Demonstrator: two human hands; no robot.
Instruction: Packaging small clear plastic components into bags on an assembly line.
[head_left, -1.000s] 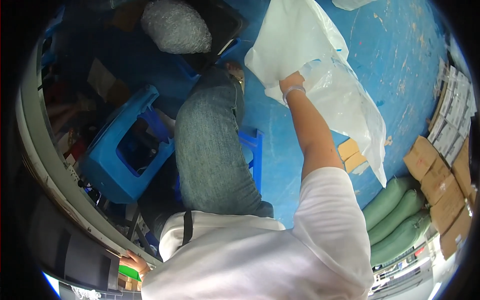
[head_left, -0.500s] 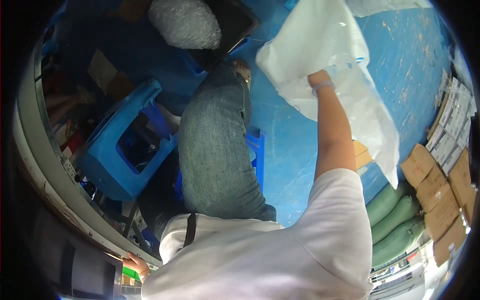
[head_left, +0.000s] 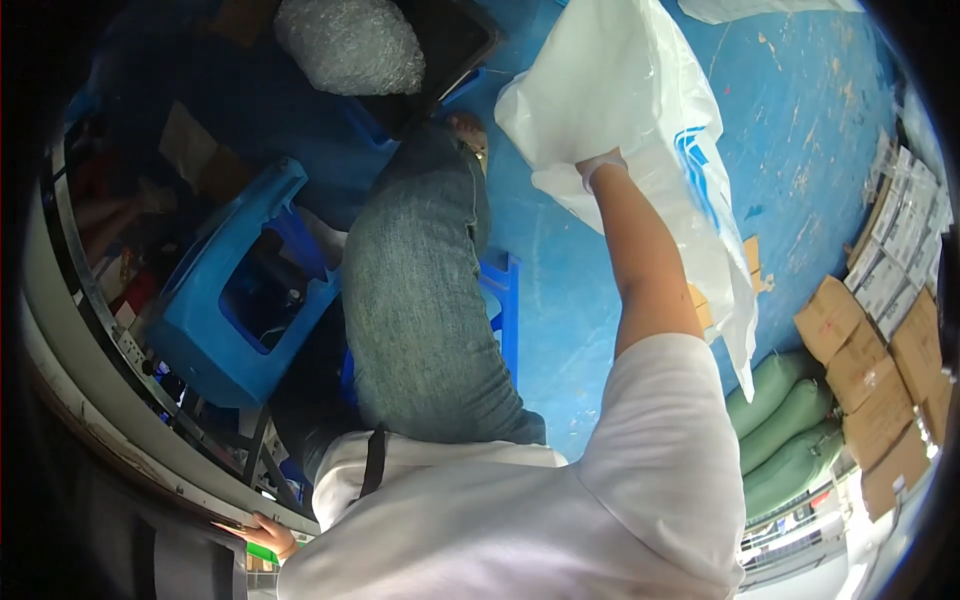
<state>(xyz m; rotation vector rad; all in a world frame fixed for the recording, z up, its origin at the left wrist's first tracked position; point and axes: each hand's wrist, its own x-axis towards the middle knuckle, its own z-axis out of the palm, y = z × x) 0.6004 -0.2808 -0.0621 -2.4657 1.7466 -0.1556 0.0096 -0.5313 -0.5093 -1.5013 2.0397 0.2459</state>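
A large white plastic sack [head_left: 610, 90] with blue print spreads over the floor ahead of me, to the right. My right arm is stretched out to it, and my right hand [head_left: 603, 162] grips its material at a fold. The fingers themselves are hidden in the plastic. A loose corner of the sack hangs down along the outer side of my forearm. Low on the left, my left hand [head_left: 270, 537] rests at the edge of a pale table [head_left: 190, 487]. Its fingers are stretched out along that edge, and I see nothing held there.
A blue plastic stool [head_left: 210, 330] lies tipped on the left. Beyond my knee, a bubble-wrapped bundle [head_left: 350, 45] sits on a dark surface. Green rolled sacks [head_left: 790, 430] and cardboard boxes [head_left: 865, 370] line the right side. Scraped blue floor [head_left: 790, 200] shows between.
My right hand and the sack have shifted slightly left, and the sack has turned so more of its blue print shows. My left hand stays at the table edge.
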